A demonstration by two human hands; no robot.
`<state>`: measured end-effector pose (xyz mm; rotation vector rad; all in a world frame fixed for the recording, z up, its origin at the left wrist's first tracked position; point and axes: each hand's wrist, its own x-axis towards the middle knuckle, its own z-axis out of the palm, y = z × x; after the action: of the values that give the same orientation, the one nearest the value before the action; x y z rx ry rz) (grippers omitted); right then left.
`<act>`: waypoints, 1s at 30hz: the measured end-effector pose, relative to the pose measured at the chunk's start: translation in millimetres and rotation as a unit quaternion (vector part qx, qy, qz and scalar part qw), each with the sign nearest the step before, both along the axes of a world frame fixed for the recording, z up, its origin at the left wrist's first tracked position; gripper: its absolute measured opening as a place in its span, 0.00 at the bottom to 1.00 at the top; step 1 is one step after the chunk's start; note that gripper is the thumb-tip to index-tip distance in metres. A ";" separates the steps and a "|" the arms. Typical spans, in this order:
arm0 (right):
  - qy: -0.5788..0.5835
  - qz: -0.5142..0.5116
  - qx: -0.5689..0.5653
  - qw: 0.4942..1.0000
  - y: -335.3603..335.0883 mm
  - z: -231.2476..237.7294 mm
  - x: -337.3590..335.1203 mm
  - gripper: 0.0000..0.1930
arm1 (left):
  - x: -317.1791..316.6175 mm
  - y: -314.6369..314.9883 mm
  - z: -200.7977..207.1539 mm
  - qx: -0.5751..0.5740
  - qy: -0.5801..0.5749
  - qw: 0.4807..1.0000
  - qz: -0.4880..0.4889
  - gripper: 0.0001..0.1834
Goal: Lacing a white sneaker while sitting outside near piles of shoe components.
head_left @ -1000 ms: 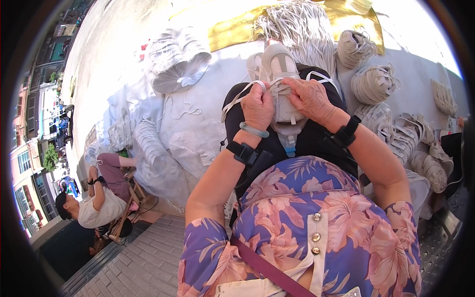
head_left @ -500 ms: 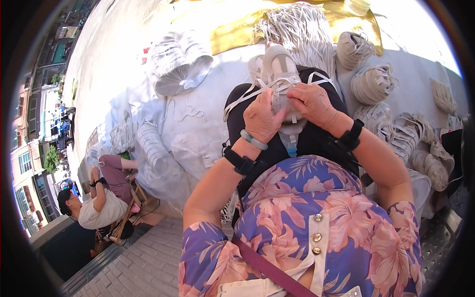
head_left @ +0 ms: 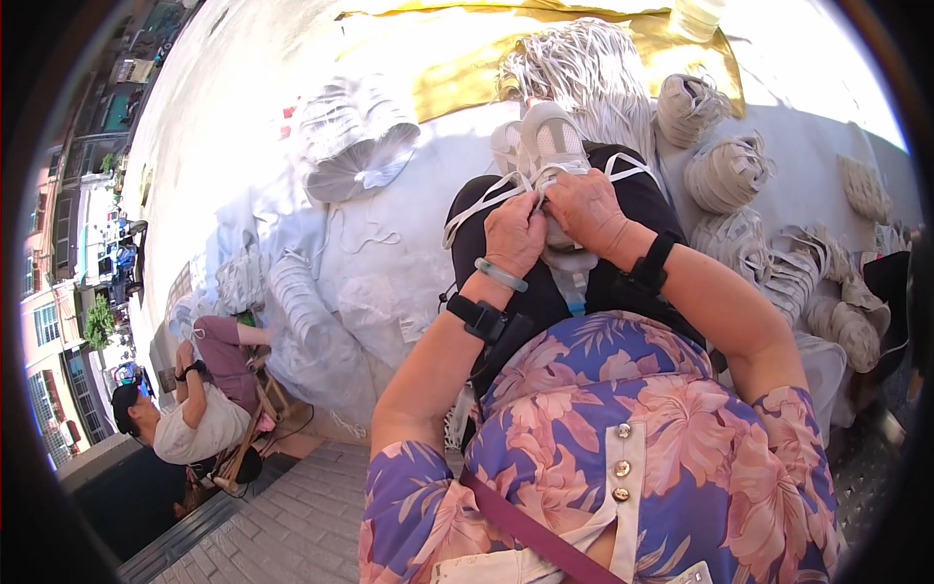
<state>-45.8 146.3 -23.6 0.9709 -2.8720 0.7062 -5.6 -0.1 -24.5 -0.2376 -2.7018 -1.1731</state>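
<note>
Shoe in pale beige sits at 1 o'clock between a person's dark-trousered legs, the left hand and right hand side by side at its white laces, fingers curled inward; whether either pinches a lace cannot be told. Just beyond, also at 1 o'clock, a heap of white cords lies partly on yellow cloth. Bundles of pale shoe parts line 2 o'clock; a seated co-worker occupies 8 o'clock.
</note>
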 end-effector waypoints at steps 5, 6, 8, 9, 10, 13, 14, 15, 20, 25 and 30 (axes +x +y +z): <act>0.037 0.019 -0.004 0.999 -2.2 12.3 -0.8 0.03 | -1.6 1.3 6.8 0.006 -0.069 0.998 -0.005 0.12; 0.037 0.019 -0.006 0.999 0.3 18.4 -1.0 0.03 | -0.6 2.9 9.1 0.001 -0.097 0.995 0.005 0.13; 0.019 0.042 0.060 0.997 7.2 33.3 0.2 0.03 | 1.3 3.0 11.5 -0.004 -0.094 0.996 0.001 0.13; 0.018 0.043 0.058 0.997 14.5 38.6 2.9 0.03 | 3.6 2.1 12.3 -0.007 -0.092 0.996 -0.002 0.14; 0.009 0.037 0.068 0.997 28.7 41.9 7.0 0.02 | 6.6 1.8 12.8 -0.009 -0.093 0.996 -0.001 0.14; -0.006 0.016 0.062 0.998 83.4 58.7 19.1 0.03 | 4.8 4.3 18.4 -0.073 -0.030 0.997 0.004 0.13; -0.006 0.014 0.060 0.998 99.5 64.3 23.2 0.03 | 1.0 4.3 23.4 -0.091 0.028 0.995 -0.021 0.12; 0.004 0.005 0.047 0.999 114.3 70.4 28.2 0.04 | -1.1 6.4 28.0 -0.107 0.085 0.990 -0.045 0.12; 0.040 -0.011 0.017 0.999 126.3 90.2 40.2 0.06 | -14.6 43.9 49.5 -0.006 0.062 0.987 -0.148 0.10; 0.067 0.020 -0.024 0.997 121.4 94.9 40.3 0.07 | -13.7 71.4 62.8 0.093 -0.196 0.949 -0.228 0.11; 0.022 0.047 -0.042 0.998 113.7 88.0 39.0 0.06 | -7.8 63.0 57.9 0.143 -0.160 0.947 -0.241 0.07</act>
<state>-6.8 259.9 64.4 1.1011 -2.7498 0.7953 -13.4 62.9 33.4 -0.7554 -2.7704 -1.8649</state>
